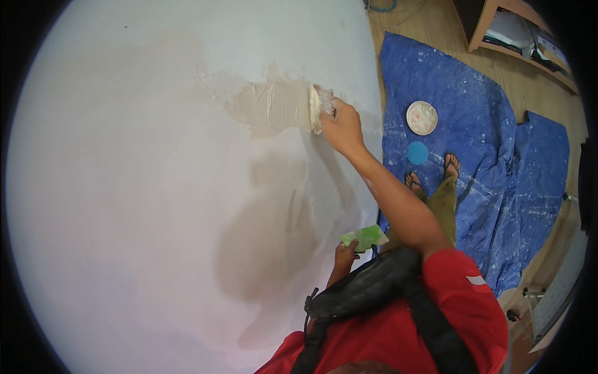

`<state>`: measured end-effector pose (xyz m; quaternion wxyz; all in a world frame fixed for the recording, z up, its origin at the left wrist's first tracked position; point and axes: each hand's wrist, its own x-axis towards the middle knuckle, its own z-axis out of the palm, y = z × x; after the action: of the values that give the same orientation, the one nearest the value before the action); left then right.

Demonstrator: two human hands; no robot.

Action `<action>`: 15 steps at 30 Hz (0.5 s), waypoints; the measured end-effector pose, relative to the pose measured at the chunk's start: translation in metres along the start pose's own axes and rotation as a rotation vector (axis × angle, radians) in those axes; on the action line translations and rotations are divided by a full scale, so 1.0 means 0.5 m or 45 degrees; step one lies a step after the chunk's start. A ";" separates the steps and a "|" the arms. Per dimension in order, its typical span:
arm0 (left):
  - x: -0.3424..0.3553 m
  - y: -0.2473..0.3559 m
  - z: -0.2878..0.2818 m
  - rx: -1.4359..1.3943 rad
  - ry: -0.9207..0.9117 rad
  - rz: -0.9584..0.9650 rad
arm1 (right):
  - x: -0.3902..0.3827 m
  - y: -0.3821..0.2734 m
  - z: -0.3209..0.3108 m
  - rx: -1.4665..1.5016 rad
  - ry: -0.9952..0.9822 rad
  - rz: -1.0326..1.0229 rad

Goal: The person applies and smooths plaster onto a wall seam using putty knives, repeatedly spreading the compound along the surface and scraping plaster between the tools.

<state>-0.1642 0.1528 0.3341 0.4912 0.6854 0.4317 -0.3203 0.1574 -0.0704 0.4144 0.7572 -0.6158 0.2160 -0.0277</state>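
Note:
Against the white wall (137,162), my right hand (342,124) grips a wide spreader (315,109) coated with pale putty, its edge at the right end of a smeared, wet-looking beige patch (268,106). Low by my body, my left hand (346,255) holds a small flat green board (372,235) with pale smudges on it; its fingers are partly hidden.
A putty-spattered blue tarp (486,218) lies under my feet on the wooden floor, holding a bowl of white paste (422,117) and a blue disc (417,153). A wooden shelf unit (478,34) stands upper right, a metal stand (532,305) lower right.

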 end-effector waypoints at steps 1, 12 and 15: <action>0.003 0.000 0.000 0.028 -0.016 -0.020 | 0.001 -0.029 0.005 -0.063 -0.032 -0.031; 0.006 -0.012 -0.008 0.032 -0.022 0.002 | -0.159 -0.151 0.011 -0.064 -0.232 -0.722; 0.006 -0.005 -0.008 0.048 -0.034 0.017 | -0.162 -0.065 -0.029 0.301 -0.445 -0.541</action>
<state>-0.1651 0.1576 0.3318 0.4860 0.6932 0.4143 -0.3342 0.0862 -0.0666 0.4667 0.8266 -0.5503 -0.0560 -0.1038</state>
